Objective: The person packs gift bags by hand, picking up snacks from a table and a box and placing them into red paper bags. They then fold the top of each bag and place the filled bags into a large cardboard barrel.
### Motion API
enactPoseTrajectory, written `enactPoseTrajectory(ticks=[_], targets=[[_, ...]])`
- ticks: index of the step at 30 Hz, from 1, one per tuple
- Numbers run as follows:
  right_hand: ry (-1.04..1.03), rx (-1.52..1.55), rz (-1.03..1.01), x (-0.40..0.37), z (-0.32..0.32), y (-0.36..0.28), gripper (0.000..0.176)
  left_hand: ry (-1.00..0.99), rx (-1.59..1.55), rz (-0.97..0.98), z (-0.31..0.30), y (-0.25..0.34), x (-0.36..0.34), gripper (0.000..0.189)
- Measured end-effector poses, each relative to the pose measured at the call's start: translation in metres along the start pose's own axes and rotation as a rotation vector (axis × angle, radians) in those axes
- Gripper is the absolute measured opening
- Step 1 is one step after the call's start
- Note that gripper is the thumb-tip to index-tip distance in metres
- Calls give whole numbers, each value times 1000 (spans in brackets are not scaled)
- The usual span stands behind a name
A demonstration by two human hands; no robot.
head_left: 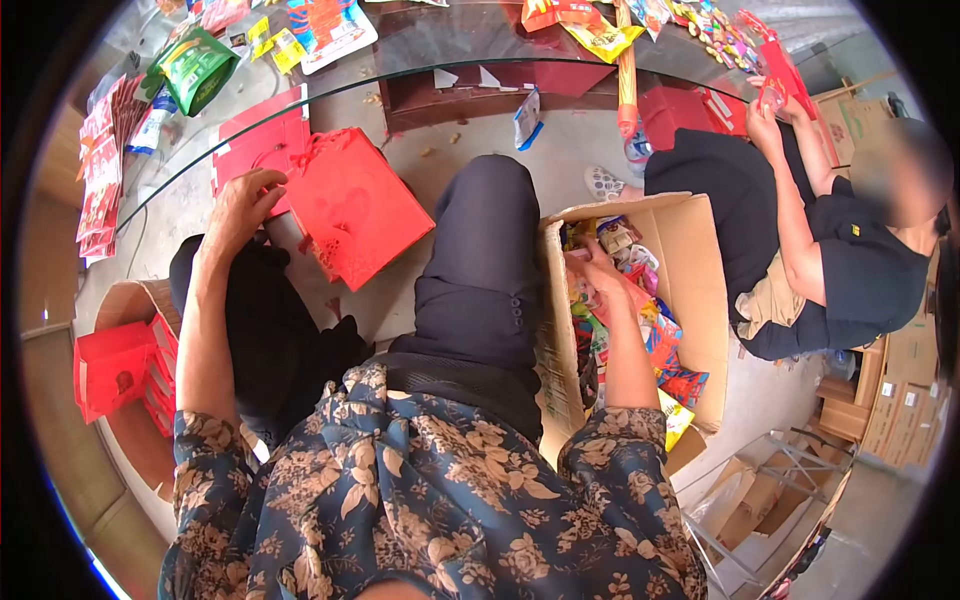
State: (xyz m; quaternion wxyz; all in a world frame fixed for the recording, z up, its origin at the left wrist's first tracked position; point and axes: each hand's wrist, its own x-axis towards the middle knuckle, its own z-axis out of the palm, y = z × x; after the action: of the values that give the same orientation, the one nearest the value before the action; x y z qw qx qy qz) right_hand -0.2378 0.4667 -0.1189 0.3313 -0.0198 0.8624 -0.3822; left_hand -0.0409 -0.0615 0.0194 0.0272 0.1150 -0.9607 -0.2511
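Observation:
My left hand (245,205) is held above my left knee, fingers loosely curved and apart, its fingertips close to the edge of a red gift bag (375,215). The bag leans by my knees and has a cut-out pattern and red cord at its top. My right hand (603,270) reaches into an open cardboard box (700,300) on my right. Its fingers are closed near a small pinkish item among colourful snack packets (665,335); what they grip is partly hidden.
A glass table (440,45) ahead bears snack packets, a green bag (195,70) and sweets. More red bags (115,370) stand in a carton (125,310) at left. At right, a seated co-worker (850,240) handles a red item. Cartons (900,420) are stacked behind.

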Motion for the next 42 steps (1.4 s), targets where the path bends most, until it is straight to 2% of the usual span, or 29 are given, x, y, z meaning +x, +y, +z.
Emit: enactPoseTrajectory(ticks=[2,6,8,11,14,17,20,21,24,26,29,31,34,38,42], targets=[[-54,-91,5,22,9,15,83,-6,-18,-14,2,1,1,23],[-74,73,99,36,15,10,65,-36,6,-10,3,-1,3,24],[-111,52,136,16,9,-29,62,-46,4,-25,1,3,3,24],[-60,-58,140,11,12,-48,59,-27,-19,-37,3,4,3,23],[-88,-86,260,4,10,-66,62,-2,-22,-33,3,7,3,23],[15,453,345,25,10,-24,67,0,-28,-28,3,4,2,23],[-18,561,342,33,7,-14,76,-7,-24,-27,4,6,4,23],[62,552,292,35,13,-13,67,-8,-20,-27,5,7,5,23],[47,377,-101,24,21,-27,53,-30,-36,-61,4,12,6,23],[65,269,-84,22,27,-38,42,-22,-27,-56,4,14,5,24],[154,34,-1,23,33,-40,46,-22,-18,-33,7,13,4,24],[119,-97,67,35,36,-31,51,-27,-18,-25,9,12,5,24],[188,-560,14,56,41,7,57,-35,-21,-26,10,10,6,24],[243,-443,-33,46,43,16,55,-46,-14,-32,8,13,4,25],[342,-380,-178,54,49,39,50,-34,-3,-19,8,14,4,24]])
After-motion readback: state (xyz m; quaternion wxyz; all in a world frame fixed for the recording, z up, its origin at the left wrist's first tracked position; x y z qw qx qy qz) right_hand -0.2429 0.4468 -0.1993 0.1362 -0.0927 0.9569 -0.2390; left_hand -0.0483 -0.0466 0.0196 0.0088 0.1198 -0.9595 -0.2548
